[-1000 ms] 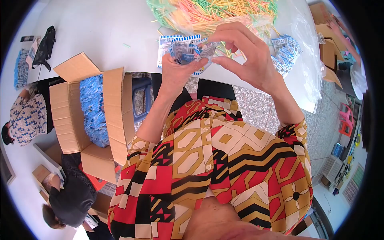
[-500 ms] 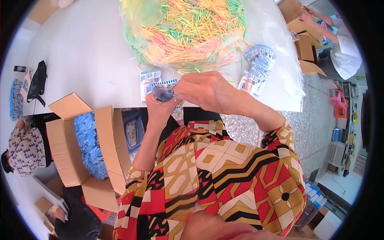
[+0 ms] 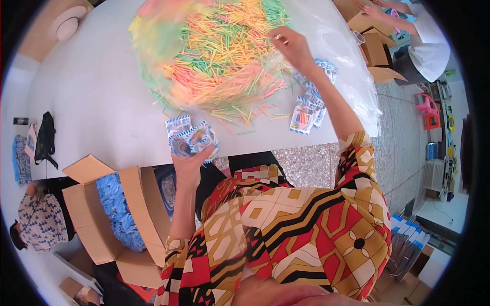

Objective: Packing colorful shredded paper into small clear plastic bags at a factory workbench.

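My left hand (image 3: 190, 166) grips a small clear packet (image 3: 198, 138) with a blue-and-white striped edge; its mouth is spread apart above the near table edge. Just behind it lies another such packet (image 3: 177, 125). Over the right side of a big heap of thin yellow, green and pink sticks (image 3: 224, 46), my right hand (image 3: 296, 50) hovers with curled fingers. Whatever sits between those fingertips is too small to make out. The heap lies in a large see-through plastic bag (image 3: 153, 66), and loose sticks are strewn along its near side.
Several filled packets (image 3: 305, 116) overlap right of the heap on the white table (image 3: 97, 102). A cardboard box (image 3: 81, 214) of blue packaging stands at my left, below the table edge. A black bag (image 3: 46, 137) lies far left. People work at both sides, beside cardboard boxes (image 3: 377, 48) at right.
My right hand has left the packet and moved up and right to the heap of sticks. The packet in my left hand is now spread wider. The whole view has shifted somewhat.
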A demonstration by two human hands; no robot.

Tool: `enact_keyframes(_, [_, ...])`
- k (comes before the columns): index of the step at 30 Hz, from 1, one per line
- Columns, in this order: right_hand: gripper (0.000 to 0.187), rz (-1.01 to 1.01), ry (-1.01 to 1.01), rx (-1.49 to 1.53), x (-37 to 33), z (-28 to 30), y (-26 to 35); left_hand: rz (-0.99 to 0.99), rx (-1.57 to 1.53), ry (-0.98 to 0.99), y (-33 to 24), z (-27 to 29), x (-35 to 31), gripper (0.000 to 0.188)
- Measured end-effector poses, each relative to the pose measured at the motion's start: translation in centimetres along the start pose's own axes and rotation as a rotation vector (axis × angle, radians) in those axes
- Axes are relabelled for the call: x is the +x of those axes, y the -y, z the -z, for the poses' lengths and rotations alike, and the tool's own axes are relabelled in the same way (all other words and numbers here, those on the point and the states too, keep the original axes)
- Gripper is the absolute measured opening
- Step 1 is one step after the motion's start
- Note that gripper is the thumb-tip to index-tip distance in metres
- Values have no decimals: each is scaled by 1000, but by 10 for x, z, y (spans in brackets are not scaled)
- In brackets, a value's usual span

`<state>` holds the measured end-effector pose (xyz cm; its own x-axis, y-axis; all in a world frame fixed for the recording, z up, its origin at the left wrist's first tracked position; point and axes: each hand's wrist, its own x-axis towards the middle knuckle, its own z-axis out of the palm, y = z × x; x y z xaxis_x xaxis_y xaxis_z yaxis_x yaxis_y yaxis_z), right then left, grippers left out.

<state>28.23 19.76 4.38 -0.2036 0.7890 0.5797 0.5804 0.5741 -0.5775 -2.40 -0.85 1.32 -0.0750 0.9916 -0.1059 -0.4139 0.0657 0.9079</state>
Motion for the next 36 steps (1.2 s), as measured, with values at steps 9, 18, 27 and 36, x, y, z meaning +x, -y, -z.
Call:
enact_keyframes(9, [16, -22, 38, -512, 28, 54, -99, 77, 66, -58, -2, -6, -1, 64])
enact_keyframes(18, [41, 33, 215, -554, 82, 25, -112, 139, 65, -69, -2, -8, 10, 70])
enact_keyframes(27, [55, -46, 382, -634, 108, 2, -131, 134, 79, -38, -3, -17, 21, 45])
enact_keyframes(36, [39, -24, 402, -500, 105, 13, -114, 150, 47, -8, -10, -26, 18, 44])
